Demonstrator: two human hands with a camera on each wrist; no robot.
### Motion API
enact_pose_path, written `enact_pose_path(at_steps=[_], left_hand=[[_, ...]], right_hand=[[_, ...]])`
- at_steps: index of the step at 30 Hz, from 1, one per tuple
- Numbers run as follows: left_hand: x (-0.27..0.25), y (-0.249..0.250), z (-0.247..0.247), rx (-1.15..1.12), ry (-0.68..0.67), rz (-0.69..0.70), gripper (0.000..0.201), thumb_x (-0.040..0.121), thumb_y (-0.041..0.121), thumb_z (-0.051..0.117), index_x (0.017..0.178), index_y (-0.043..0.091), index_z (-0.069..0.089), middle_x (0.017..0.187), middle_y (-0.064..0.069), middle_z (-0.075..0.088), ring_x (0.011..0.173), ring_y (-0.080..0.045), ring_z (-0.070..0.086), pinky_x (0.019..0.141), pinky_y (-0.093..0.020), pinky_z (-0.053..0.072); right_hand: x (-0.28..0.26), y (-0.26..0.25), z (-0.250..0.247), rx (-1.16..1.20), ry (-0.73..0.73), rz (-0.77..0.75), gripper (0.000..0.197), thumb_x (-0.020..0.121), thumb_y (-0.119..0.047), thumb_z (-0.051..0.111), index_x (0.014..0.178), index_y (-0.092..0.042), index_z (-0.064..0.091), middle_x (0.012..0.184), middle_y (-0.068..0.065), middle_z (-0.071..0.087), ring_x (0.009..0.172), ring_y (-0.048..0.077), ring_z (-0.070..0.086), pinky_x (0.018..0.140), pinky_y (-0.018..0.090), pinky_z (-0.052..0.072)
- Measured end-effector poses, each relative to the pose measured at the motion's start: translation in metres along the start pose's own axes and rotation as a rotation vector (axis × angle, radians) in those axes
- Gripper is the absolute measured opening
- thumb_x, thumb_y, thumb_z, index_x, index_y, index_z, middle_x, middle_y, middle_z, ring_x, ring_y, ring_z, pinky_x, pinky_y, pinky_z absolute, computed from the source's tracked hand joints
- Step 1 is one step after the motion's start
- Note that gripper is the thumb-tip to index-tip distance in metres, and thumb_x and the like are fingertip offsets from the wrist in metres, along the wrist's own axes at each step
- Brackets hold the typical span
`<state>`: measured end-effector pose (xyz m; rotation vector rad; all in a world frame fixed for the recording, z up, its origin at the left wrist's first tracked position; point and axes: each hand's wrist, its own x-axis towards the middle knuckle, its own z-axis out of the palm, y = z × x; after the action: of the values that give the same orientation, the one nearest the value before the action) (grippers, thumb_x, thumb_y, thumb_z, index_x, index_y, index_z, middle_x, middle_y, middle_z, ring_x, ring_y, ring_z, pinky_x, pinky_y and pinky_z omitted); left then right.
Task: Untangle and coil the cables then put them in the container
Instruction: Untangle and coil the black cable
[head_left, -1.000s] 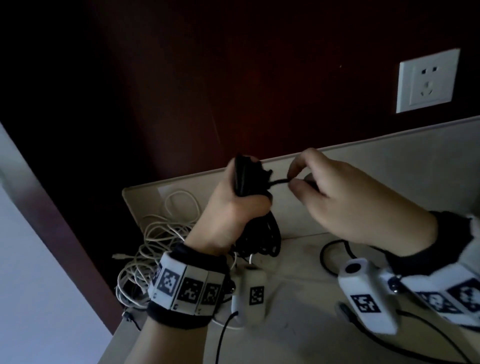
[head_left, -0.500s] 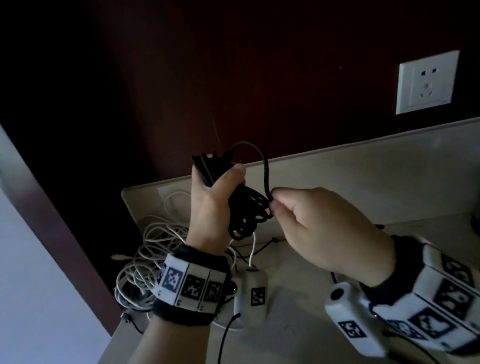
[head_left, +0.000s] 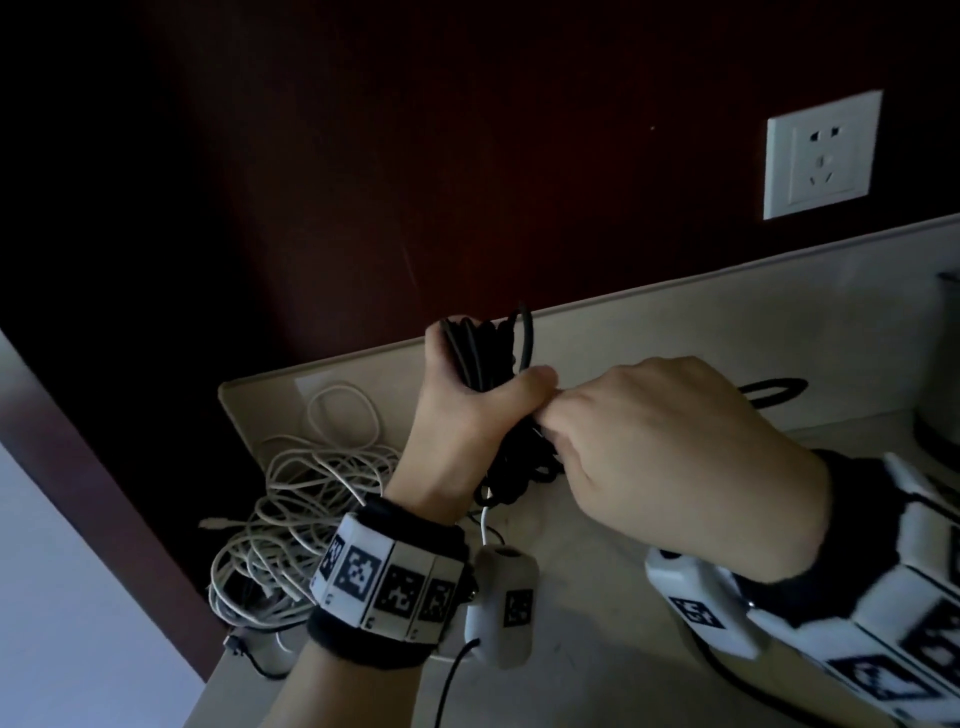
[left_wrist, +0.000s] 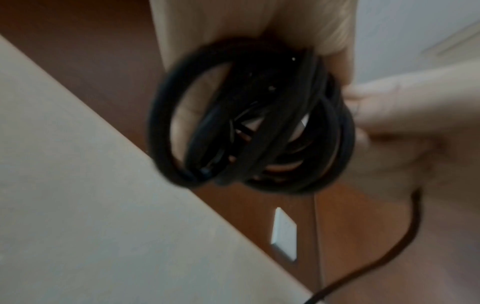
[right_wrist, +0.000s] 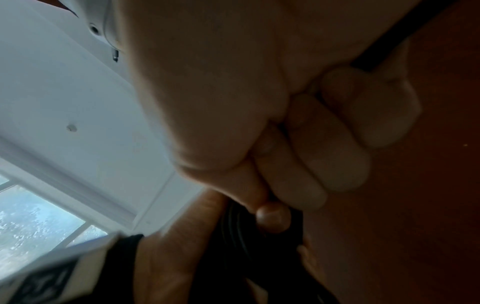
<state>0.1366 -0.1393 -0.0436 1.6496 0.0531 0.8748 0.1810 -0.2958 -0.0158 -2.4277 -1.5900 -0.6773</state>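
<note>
Head view: left hand (head_left: 457, 415) fingers grip black cable coil (head_left: 488, 353); right hand (head_left: 670, 447) pinches it.

Black cable coil (head_left: 488, 364) in left hand (head_left: 457, 415), right hand (head_left: 670, 436) on it. White cables (head_left: 296, 499) tangled at the desk corner. Desk (head_left: 597, 649) beige. Wall panel (head_left: 467, 182) dark red-brown, socket plate (head_left: 821, 156) white. Wristbands (head_left: 389, 587) black with white tiles carrying black-and-white square marker patterns; wrist camera housings (head_left: 501, 603) white with the same markers.
</note>
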Motion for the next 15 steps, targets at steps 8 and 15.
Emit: enact_pose_path(at_steps=[8, 15], left_hand=[[0.015, 0.006, -0.034, -0.463, 0.354, -0.085, 0.041, 0.058, 0.020, 0.066, 0.093, 0.008, 0.049, 0.075, -0.011, 0.047, 0.066, -0.021, 0.052, 0.062, -0.035, 0.045], [0.006, 0.019, -0.051, -0.592, -0.080, -0.096, 0.035, 0.050, 0.027, 0.076, 0.077, 0.007, 0.067, 0.084, -0.009, 0.057, 0.082, -0.024, 0.052, 0.078, -0.039, 0.041]], right_hand=[[0.010, 0.010, 0.018, 0.396, -0.064, -0.077, 0.038, 0.103, -0.039, 0.031, 0.075, -0.022, 0.051, 0.050, -0.006, 0.046, 0.044, 0.010, 0.041, 0.045, 0.021, 0.030], [0.015, 0.049, 0.006, 0.750, -0.379, -0.019, 0.030, 0.096, -0.032, 0.053, 0.077, -0.031, 0.076, 0.047, -0.001, 0.039, 0.045, 0.018, 0.031, 0.050, 0.032, 0.027]])
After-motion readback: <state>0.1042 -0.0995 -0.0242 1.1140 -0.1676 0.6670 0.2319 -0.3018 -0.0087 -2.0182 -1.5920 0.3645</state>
